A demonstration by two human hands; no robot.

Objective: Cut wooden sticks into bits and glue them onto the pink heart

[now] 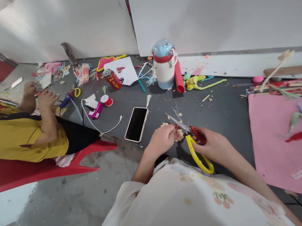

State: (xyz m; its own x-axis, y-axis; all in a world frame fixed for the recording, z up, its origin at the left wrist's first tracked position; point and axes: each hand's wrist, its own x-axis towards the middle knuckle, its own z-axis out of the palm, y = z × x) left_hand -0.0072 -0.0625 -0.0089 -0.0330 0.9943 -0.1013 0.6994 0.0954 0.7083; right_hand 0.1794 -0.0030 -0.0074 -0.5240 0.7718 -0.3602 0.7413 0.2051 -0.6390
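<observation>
My right hand (213, 144) grips a pair of scissors (198, 157) with a yellow handle. Their metal blades are parted and point up and left, just beyond my left fingertips. A shiny red piece (198, 134) shows at the right fingers; whether it belongs to the scissors, I cannot tell. My left hand (163, 138) is closed in a pinch at the table's front edge, and what its fingertips hold is too small to name. Small beige flower-shaped pieces (178, 135) lie beside and partly under the left fingers.
Left of my hands lies a phone (137, 124). Behind are a bottle (164, 65), a red can (112, 79) and a thread spool (106, 100). A pink mat (271, 134) with tassels is at right. A co-worker in a yellow top (18, 138) sits at left, hands over the table.
</observation>
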